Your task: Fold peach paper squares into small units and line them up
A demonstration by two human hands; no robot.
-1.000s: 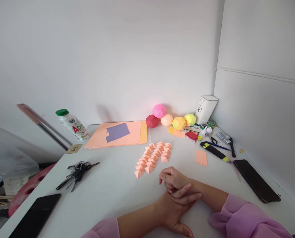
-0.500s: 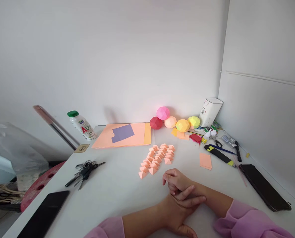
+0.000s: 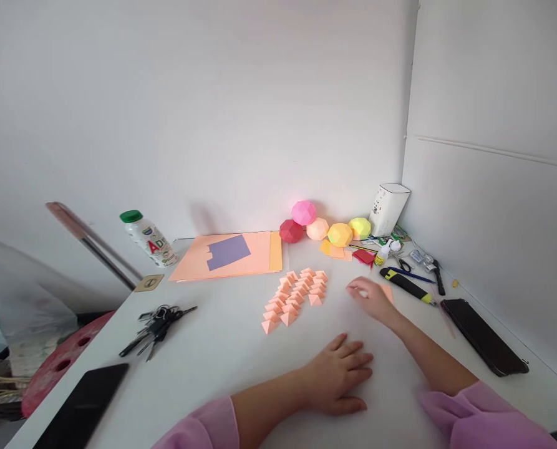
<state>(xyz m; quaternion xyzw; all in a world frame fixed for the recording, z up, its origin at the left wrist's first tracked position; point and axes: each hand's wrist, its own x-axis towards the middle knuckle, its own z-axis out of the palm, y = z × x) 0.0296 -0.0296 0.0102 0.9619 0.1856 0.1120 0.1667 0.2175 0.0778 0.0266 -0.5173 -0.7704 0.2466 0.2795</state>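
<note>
My left hand lies palm down on the white table, fingers spread and nothing in it. To its upper right, my right hand hovers over the tabletop, slightly blurred. Its fingers are loosely bent with a gap inside them, and I see nothing held. That hand partly covers a small stack of peach paper rectangles. Left of it, several small folded peach paper pyramids stand in slanting rows. Faceted paper balls in pink, red, peach, orange and yellow-green sit against the wall.
Peach sheets carry a purple paper piece. Keys, a black phone and a bottle are at left. A glue bottle, cutter, white box and black case stand right.
My right hand has lifted off my left hand and moved up and right, over the peach rectangles. My left hand stays down, its fingers now uncovered. The view has shifted slightly.
</note>
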